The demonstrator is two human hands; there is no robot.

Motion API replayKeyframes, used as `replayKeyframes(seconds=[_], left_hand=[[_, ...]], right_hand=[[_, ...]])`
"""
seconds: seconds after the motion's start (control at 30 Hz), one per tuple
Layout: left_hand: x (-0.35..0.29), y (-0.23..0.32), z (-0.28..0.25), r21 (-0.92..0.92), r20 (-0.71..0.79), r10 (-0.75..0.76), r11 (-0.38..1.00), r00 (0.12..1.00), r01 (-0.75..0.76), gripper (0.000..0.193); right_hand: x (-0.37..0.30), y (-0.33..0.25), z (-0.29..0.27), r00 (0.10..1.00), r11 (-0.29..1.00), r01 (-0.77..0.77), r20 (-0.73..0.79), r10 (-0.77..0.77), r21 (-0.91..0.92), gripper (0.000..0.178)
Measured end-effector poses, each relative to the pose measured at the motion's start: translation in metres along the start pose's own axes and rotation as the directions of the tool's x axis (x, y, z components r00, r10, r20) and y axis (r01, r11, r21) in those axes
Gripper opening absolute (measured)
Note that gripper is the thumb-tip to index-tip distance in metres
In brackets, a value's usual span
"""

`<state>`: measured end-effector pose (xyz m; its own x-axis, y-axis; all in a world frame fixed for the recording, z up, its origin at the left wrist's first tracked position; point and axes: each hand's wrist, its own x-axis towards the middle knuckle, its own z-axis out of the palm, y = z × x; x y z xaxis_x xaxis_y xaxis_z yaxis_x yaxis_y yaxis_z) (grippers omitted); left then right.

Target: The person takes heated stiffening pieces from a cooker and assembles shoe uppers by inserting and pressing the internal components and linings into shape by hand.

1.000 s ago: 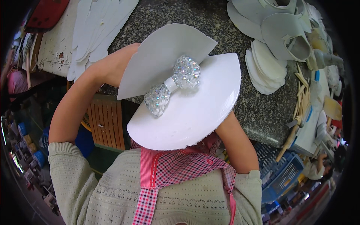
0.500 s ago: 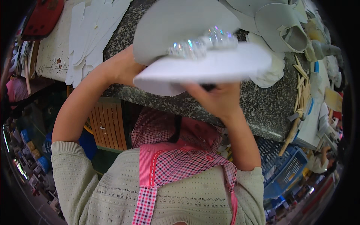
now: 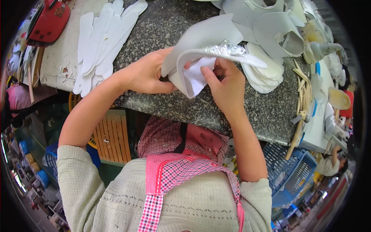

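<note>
A pale grey-white shoe upper point(image 3: 201, 34) with a band of shiny clear stones is held up over the stone worktop. My left hand point(image 3: 150, 73) is closed round its left edge, thumb in front, some fingers hidden behind it. On the other side my right hand point(image 3: 228, 83) grips the upper's edge, its thumb against the white lining that shows inside the curve. To the left lies a fanned pile of white insoles point(image 3: 98, 42). Right of my right hand is a stack of white sole-shaped pieces point(image 3: 264, 73).
More grey-white uppers point(image 3: 276, 33) lie at the far right of the speckled worktop point(image 3: 150, 104). Thin wooden sticks point(image 3: 304, 94) lie along its right edge. Below are a blue plastic crate point(image 3: 291, 166) and a slatted wooden stool point(image 3: 112, 135). A red object point(image 3: 48, 23) sits far left.
The upper has turned and tilted, so its inner lining now shows. My right hand has moved from beneath it to its inner edge. My left hand has shifted slightly right.
</note>
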<state>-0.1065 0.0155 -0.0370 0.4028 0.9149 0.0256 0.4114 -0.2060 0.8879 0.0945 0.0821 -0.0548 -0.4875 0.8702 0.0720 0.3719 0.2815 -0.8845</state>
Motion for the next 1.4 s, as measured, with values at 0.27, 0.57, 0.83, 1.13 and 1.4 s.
replayKeyframes(seconds=[0.27,0.57,0.83,1.13,1.4], left_hand=[[0.001,-0.001,-0.006,0.116,0.031,0.048,0.992,0.998,-0.051,0.033],[-0.003,-0.001,0.001,0.102,0.005,0.092,0.99,0.996,-0.092,0.032],[0.006,0.013,-0.006,0.127,0.064,-0.103,0.987,0.993,0.094,0.023],[0.024,0.018,-0.016,0.008,0.199,-0.222,0.974,0.955,0.225,0.032],[0.03,0.018,-0.019,0.032,0.236,-0.378,0.924,0.895,0.382,0.035]], right_hand=[[0.003,-0.009,-0.012,0.978,0.991,0.09,0.18,-0.108,0.101,0.02],[0.005,0.003,-0.004,0.991,0.982,0.136,0.016,-0.135,-0.134,0.022],[0.01,-0.003,-0.013,0.956,0.927,0.293,0.076,-0.283,-0.233,0.019],[0.022,0.001,-0.028,0.941,0.942,0.335,0.065,-0.333,-0.019,0.012],[0.021,0.023,-0.018,0.958,0.96,0.277,-0.07,-0.279,-0.026,0.013]])
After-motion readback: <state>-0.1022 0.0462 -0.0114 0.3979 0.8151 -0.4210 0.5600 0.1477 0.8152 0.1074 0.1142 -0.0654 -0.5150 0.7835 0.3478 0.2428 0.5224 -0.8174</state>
